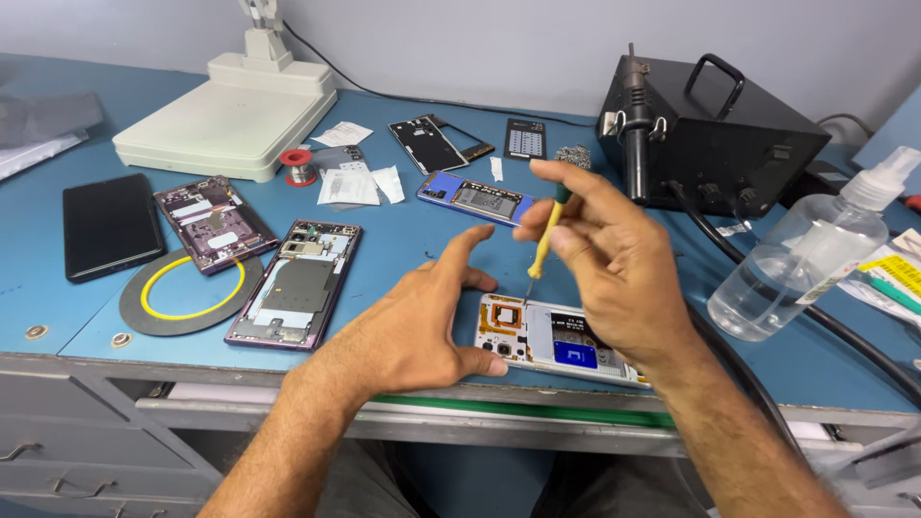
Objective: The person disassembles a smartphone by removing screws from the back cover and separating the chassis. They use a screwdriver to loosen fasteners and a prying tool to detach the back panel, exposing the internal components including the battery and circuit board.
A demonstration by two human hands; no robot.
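Observation:
An opened white phone (537,331) lies near the front edge of the blue bench (403,240), its circuit board and orange parts showing. My right hand (614,264) holds a small yellow screwdriver (543,245) upright, its tip touching the phone's upper left corner. My left hand (422,326) rests beside the phone's left end, thumb against its edge, fingers spread and holding nothing.
Other opened phones lie about: a purple one (299,284), a smaller purple one (213,221), a blue one (475,200), and a black phone (110,225). A clear spray bottle (806,254) stands right, a black hot-air station (710,134) behind, and a white stand base (230,115) back left.

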